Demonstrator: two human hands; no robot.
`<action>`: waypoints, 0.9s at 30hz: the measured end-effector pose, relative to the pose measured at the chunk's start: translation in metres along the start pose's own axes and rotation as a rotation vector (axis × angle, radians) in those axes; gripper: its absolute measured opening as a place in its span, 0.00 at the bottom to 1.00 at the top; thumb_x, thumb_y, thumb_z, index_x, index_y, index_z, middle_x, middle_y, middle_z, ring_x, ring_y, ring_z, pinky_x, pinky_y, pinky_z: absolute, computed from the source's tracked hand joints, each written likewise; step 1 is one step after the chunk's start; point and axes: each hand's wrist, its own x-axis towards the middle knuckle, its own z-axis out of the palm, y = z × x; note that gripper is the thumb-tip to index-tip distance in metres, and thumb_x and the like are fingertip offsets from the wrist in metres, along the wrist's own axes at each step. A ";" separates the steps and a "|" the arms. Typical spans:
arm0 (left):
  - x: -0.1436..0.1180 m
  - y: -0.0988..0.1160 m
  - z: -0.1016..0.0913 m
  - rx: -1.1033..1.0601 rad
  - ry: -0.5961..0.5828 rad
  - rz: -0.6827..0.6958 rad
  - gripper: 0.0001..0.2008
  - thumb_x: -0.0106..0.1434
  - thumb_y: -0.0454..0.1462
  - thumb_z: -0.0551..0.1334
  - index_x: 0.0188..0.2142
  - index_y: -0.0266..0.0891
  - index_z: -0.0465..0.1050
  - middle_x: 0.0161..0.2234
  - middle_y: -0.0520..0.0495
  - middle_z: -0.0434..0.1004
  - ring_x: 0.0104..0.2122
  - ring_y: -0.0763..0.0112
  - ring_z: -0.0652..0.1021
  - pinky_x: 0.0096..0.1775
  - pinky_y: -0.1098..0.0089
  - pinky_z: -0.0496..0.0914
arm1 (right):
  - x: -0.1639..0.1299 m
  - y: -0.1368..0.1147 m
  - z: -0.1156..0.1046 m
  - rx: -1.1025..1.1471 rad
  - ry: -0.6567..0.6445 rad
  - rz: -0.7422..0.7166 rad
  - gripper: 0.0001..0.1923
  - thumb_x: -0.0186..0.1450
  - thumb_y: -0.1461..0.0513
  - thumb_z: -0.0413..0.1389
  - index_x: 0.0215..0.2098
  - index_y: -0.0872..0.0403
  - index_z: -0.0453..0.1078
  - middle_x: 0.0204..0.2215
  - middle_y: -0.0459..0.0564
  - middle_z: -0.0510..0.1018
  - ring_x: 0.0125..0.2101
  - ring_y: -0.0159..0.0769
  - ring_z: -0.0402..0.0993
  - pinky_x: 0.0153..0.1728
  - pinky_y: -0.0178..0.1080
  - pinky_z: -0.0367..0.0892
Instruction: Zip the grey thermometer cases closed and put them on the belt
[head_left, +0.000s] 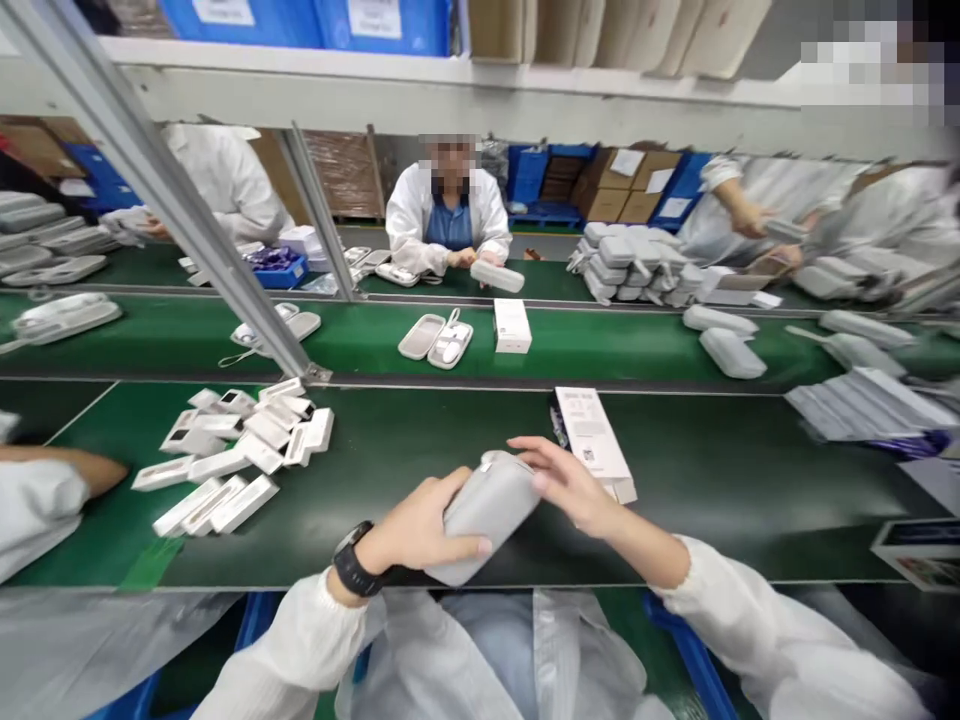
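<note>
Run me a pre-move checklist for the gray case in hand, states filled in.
1. Left hand has a grip on the gray case: ok, thumb lies across it.
2. Right hand placed at the case's far end: ok; whether it grips anything, cannot tell.
3. Zip fully closed: cannot tell, the hands and viewing angle hide much of the seam.
4. Contents packed: cannot tell, the inside is not visible.
5. Large white box close by: ok, lying just beyond the right wrist.
6. Small white boxes squared up: not ok, they lie at mixed angles.

Nothing legible: white box print (589,455), blue bin labels (375,17) blurred.
</note>
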 end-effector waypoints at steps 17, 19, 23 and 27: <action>0.123 -0.108 -0.057 -0.048 0.636 -0.166 0.21 0.63 0.52 0.60 0.49 0.42 0.70 0.53 0.41 0.75 0.53 0.57 0.75 0.53 0.60 0.71 | 0.134 0.013 -0.268 -0.135 0.987 0.061 0.31 0.54 0.44 0.66 0.46 0.55 0.70 0.26 0.46 0.76 0.26 0.35 0.71 0.26 0.35 0.66; 0.151 -0.130 -0.077 0.117 0.687 -0.271 0.22 0.63 0.53 0.58 0.48 0.41 0.71 0.51 0.41 0.76 0.53 0.57 0.75 0.54 0.61 0.69 | 0.139 0.033 -0.291 -0.150 1.062 0.135 0.27 0.58 0.46 0.65 0.44 0.59 0.72 0.27 0.48 0.78 0.28 0.37 0.73 0.29 0.37 0.68; 0.212 -0.161 -0.110 0.241 0.789 -0.487 0.29 0.60 0.52 0.59 0.52 0.32 0.70 0.58 0.27 0.69 0.62 0.41 0.65 0.61 0.49 0.58 | 0.141 0.071 -0.310 -0.176 1.207 0.299 0.17 0.70 0.54 0.57 0.49 0.58 0.71 0.43 0.52 0.78 0.39 0.39 0.76 0.40 0.43 0.74; 0.250 -0.174 -0.116 0.283 0.838 -0.645 0.31 0.54 0.53 0.63 0.48 0.31 0.72 0.61 0.20 0.63 0.63 0.27 0.59 0.60 0.40 0.53 | 0.134 0.092 -0.316 -0.191 1.262 0.409 0.17 0.71 0.56 0.56 0.54 0.56 0.69 0.51 0.53 0.73 0.46 0.42 0.75 0.46 0.48 0.74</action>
